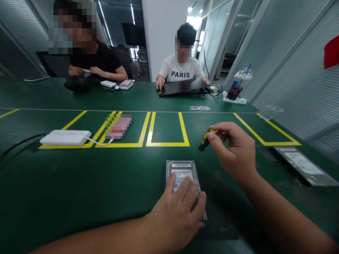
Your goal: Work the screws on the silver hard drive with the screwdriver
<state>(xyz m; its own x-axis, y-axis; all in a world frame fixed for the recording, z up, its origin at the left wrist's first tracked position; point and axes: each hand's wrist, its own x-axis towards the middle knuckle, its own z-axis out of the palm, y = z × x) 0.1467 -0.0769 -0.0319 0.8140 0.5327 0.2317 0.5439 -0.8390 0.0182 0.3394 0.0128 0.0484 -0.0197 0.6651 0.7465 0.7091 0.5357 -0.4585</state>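
A grey hard disk drive (pixel 182 169) lies flat on the green table (pixel 79 183) near the front edge. My left hand (pixel 176 211) rests on its near half with fingers spread flat, pressing it down. My right hand (pixel 234 150) pinches the top of a small black-and-yellow screwdriver (pixel 204 141). The screwdriver's thin shaft slants down to the drive's far right corner.
A silver anti-static bag (pixel 302 164) lies to the right. A white power bank (pixel 65 137) with a cable and a pink object (pixel 119 127) sit inside yellow taped boxes at left. Two people sit across the table with a laptop (pixel 182 87); a lidded drink cup (pixel 238 84) stands at far right.
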